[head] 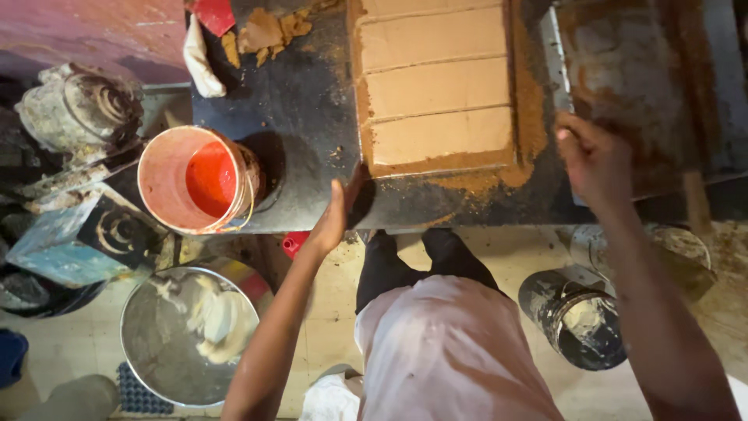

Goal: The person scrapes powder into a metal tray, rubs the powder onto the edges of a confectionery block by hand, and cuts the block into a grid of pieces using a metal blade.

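Four clay slabs; left fingers pressed together, right fingers pinching metal blade.

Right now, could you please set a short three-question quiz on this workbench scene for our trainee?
1. True or false: the left hand rests at the near edge of the bench, beside the corner of the slab.
2. Into how many strips is the brown slab scored? A) two B) four C) seven
3. What colour is the inside of the bucket at the bench's left end?

Key:
1. True.
2. B; four strips show, the farthest cut off by the picture's edge.
3. Red at the bottom, pale pink on the walls.

The right hand grips the edge of a stained metal tray.
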